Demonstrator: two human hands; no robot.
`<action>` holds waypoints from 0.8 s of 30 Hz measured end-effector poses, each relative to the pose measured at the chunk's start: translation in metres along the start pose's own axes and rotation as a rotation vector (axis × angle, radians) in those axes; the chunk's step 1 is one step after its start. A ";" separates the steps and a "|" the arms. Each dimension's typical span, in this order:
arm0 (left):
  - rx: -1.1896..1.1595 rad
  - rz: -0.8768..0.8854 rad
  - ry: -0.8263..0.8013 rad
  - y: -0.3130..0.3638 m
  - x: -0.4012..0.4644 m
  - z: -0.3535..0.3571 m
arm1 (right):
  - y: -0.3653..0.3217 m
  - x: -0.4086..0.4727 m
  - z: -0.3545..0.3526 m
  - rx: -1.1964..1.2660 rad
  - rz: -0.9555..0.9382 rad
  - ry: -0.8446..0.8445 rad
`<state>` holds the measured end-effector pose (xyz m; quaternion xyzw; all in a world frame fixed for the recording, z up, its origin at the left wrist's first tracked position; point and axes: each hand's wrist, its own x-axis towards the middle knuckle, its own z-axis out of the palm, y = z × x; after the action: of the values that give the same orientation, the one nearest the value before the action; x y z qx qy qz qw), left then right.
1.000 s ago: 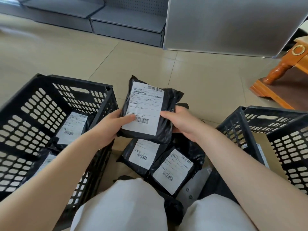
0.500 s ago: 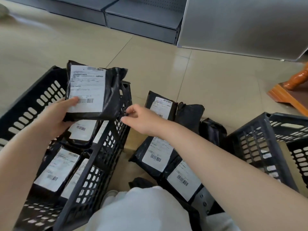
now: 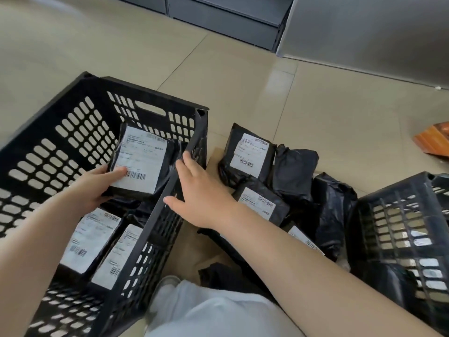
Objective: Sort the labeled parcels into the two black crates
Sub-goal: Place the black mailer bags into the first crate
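My left hand (image 3: 93,187) grips a black parcel with a white label (image 3: 143,159) by its near left corner, low inside the left black crate (image 3: 73,113). Two more labelled parcels (image 3: 90,242) lie on that crate's floor, nearer to me. My right hand (image 3: 201,193) rests on the crate's right rim, fingers spread and holding nothing. A heap of black parcels (image 3: 247,154) lies on the floor between the crates, some label up, some showing only black wrap. The right black crate (image 3: 398,229) stands at the right edge, its contents hidden.
Beige floor tiles stretch beyond the crates. Grey metal shelving bases (image 3: 226,23) and a grey panel (image 3: 369,32) line the far side. An orange wooden furniture foot (image 3: 435,139) shows at the right edge. My knees in white trousers (image 3: 209,312) are at the bottom.
My left hand carried the parcel from in front of me over to the left and down into the left crate. My right hand let go of it and came to rest on the crate's rim.
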<state>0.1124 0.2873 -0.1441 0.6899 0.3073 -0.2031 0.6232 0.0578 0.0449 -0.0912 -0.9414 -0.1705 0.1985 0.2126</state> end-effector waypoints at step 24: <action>0.612 0.052 0.246 -0.048 0.063 0.073 | 0.004 -0.003 0.015 0.022 -0.022 0.057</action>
<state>0.1330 0.2278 -0.2317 0.8722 0.2872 -0.1850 0.3502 0.0498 0.0456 -0.1050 -0.9423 -0.1727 0.1712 0.2299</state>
